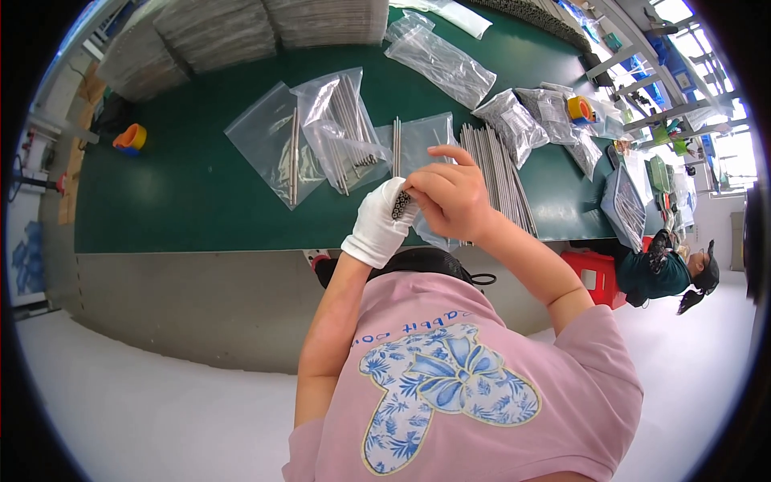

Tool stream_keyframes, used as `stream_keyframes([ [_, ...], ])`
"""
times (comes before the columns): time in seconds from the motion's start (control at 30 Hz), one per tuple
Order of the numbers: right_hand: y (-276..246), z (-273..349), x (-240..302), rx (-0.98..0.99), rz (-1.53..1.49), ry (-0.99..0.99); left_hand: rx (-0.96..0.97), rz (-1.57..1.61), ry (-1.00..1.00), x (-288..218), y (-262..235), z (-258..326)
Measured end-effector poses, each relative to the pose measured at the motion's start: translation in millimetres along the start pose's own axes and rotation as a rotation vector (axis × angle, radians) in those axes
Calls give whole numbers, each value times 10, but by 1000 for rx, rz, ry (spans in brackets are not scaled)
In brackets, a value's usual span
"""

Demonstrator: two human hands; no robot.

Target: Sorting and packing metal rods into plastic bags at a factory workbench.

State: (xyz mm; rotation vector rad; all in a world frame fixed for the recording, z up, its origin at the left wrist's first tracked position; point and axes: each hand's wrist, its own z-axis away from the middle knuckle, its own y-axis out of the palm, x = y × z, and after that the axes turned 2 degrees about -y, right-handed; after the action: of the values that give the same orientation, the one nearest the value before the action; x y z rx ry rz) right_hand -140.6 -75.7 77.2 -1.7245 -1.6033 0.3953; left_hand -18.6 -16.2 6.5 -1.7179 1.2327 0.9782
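Note:
My left hand [381,224], in a white glove, is closed around a bundle of thin metal rods [399,206] seen end-on. My bare right hand [450,195] pinches at the top of that bundle with its index finger raised. Both hands hover over the near edge of the green table [193,185]. Just beyond them lie a row of loose metal rods [498,173] and a clear plastic bag [426,140] with a few rods on it.
Several clear bags of rods [341,128] lie across the table, with grey stacked sheets [217,32] at the far edge. An orange tape roll [130,138] sits at the left. Another person [671,269] sits at the right beside a red stool [593,271].

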Motion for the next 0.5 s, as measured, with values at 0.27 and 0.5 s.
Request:
stream_keyframes([
  [0.27, -51, 69, -13, 53, -64, 133, 54, -27, -116, -49, -13, 13],
  [0.5, -44, 76, -5, 6, -40, 86, 57, -28, -77, -47, 0, -2],
])
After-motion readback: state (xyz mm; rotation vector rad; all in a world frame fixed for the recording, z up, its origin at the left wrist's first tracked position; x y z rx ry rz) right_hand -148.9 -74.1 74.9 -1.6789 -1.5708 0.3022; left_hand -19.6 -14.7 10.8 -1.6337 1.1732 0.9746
